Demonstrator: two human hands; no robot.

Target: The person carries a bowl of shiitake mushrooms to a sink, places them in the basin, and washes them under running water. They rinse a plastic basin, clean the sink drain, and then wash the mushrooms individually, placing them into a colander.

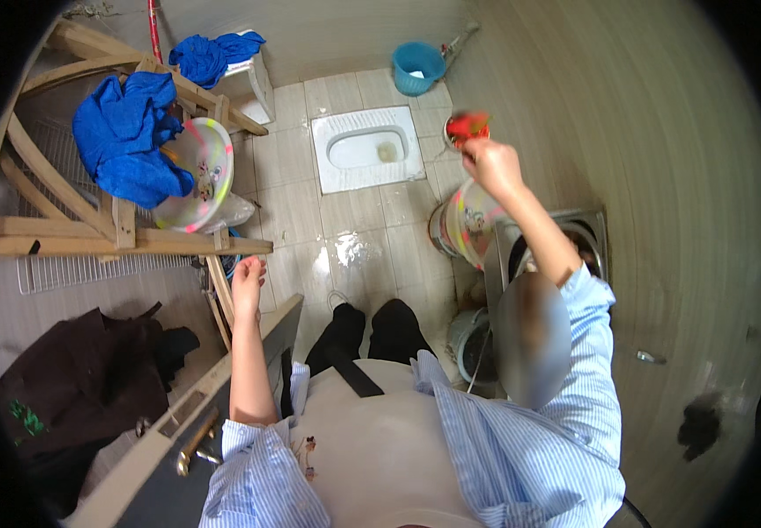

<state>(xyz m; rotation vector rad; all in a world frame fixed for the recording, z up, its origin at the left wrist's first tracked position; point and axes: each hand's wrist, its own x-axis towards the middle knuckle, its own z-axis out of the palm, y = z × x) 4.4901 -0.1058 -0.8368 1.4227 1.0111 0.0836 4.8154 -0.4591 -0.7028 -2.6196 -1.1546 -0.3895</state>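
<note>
My right hand (494,165) reaches out over the right side of the floor, its fingers pinching a shiny red packet (467,125). Behind the packet shows the pale rim of a small round container (448,134), mostly hidden. My left hand (248,284) hangs by the end of a wooden rack (156,241), fingers loosely bent and nothing in them. Below my right forearm stands a patterned plastic basin (476,221), tilted on its side against a drum-like bucket (442,231). Between the two hands, a white squat toilet (367,179) is set into the tiled floor.
Blue cloths (130,138) drape over the rack and a second basin (222,155). A steel sink (591,221) lies under my right arm, a grey bucket (460,336) beneath. At my left is a door (156,455) with a brass handle (196,442). The tiles (354,247) look wet.
</note>
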